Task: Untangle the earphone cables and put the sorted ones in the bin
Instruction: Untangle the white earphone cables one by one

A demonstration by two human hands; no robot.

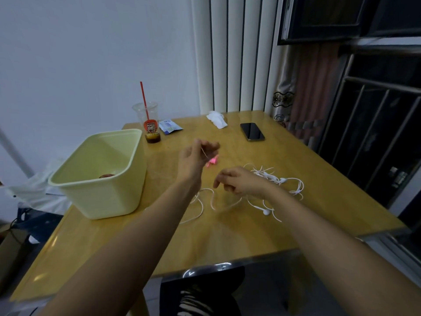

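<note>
Head view: white earphone cables (271, 178) thin, tangled; left hand (196, 156) pinches one strand; right hand (239, 181) grip unclear, blurred

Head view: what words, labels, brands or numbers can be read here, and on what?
No text can be read.
On the cup: an orange-red label with a picture, print too blurred to read.
On the packet: blue and white print, too small to read.
On the phone: dark screen, no text.
</note>
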